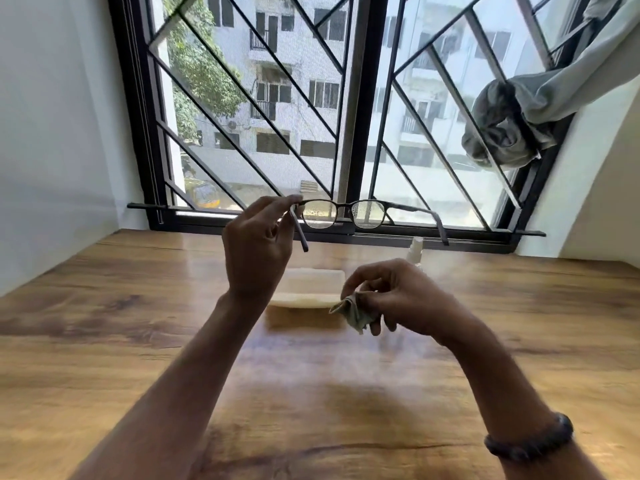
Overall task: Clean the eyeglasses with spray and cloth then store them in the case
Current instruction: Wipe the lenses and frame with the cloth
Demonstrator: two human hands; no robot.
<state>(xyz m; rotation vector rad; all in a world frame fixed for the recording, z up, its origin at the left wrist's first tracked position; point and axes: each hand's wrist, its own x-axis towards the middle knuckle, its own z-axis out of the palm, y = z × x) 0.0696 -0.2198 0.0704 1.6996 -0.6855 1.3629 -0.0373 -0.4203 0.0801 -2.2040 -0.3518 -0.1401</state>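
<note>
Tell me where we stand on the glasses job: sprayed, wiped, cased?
Spraying looks done: droplets speckle both lenses of the eyeglasses, and the spray bottle stands on the table. In hand: the left hand holds the glasses up by one corner, and the right hand pinches the bunched cloth, not yet on a lens. Left: wiping, then storing them in the pale case behind the hands.

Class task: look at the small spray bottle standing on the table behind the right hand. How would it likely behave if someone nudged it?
The bottle looks tall and narrow and stands upright, so a nudge near its top would probably tip it. It appears small and pale, likely plastic and light. On the smooth table it might slide.
</note>
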